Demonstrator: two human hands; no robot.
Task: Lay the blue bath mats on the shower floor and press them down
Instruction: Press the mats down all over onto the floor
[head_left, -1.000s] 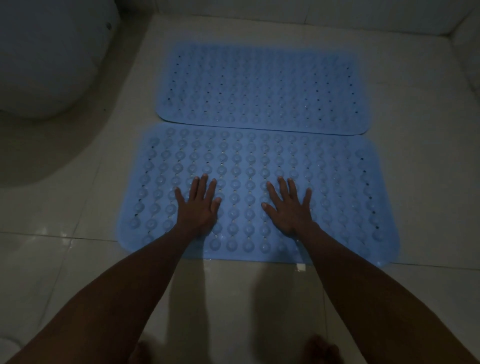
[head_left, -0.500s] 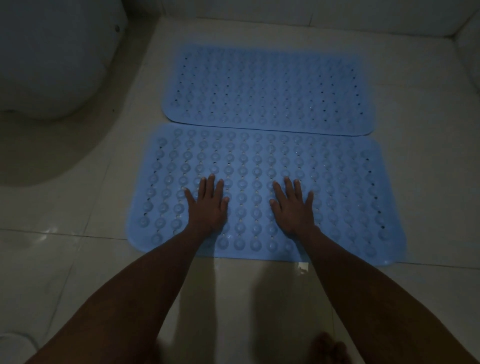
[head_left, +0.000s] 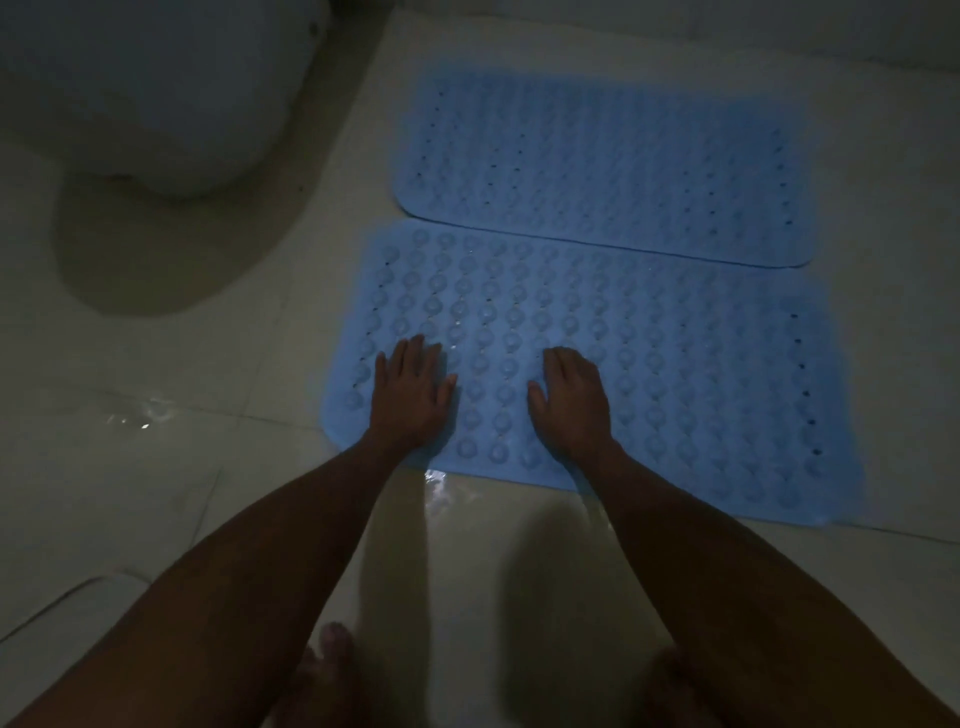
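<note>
Both hands have shifted toward the left end of the near mat since a second ago, when they lay nearer its middle, and the fingers that were fanned apart are now drawn closer together. The left hand (head_left: 410, 397) lies flat, palm down, by the mat's left edge, fingers straight and nearly touching one another. The right hand (head_left: 571, 402) lies flat just beside it, also palm down with straight fingers, thumb pointing toward the left hand. Neither grips anything; both bear down on the surface.

Judging by this, the laying is done and the pressing step is in hand, worked along the near mat (head_left: 649, 374). The next move probably calls for lifting the palms and setting them down on an unpressed stretch, most likely the right half, with weight straight down so the underside takes hold of the wet floor (head_left: 234, 441).

Each mat is pale blue, rectangular with rounded corners, and covered in rows of round bumps with small holes between. The far mat (head_left: 613, 161) lies flat just beyond the near one, long edges close, perhaps touching at the right. A white toilet (head_left: 145, 88) stands to the left, apart from both mats.
</note>
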